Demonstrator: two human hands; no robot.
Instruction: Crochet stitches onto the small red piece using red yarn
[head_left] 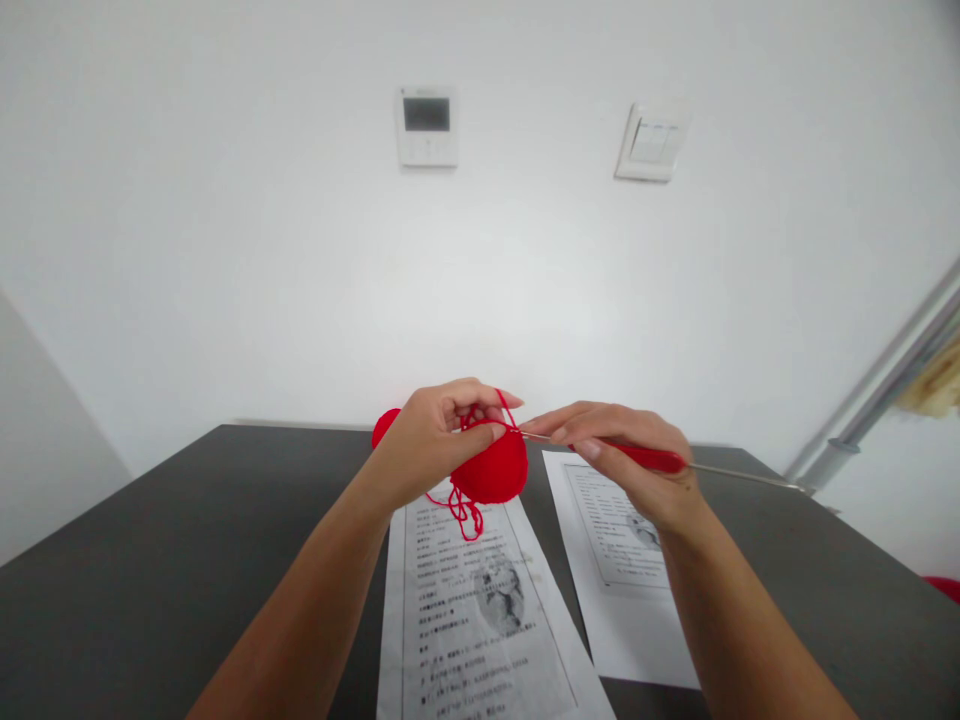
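A rounded piece of red crochet work (491, 468) is pinched in my left hand (442, 430), thumb in front. Red yarn (508, 408) runs up over the left index finger, and a loose tangle of yarn (466, 515) dangles below the piece. My right hand (637, 450) grips a crochet hook (651, 457) by its red handle. The hook's thin metal tip meets the upper right edge of the crochet piece, near my left thumb. Behind my left wrist, a red yarn ball (385, 425) is partly hidden.
Two printed sheets lie on the dark table (225, 540): a long left sheet (465, 640) under my hands and a right sheet (630, 620) partly covered by my right arm. A white wall (300, 250) with a panel and switch rises behind. A metal pole (885, 400) stands at right.
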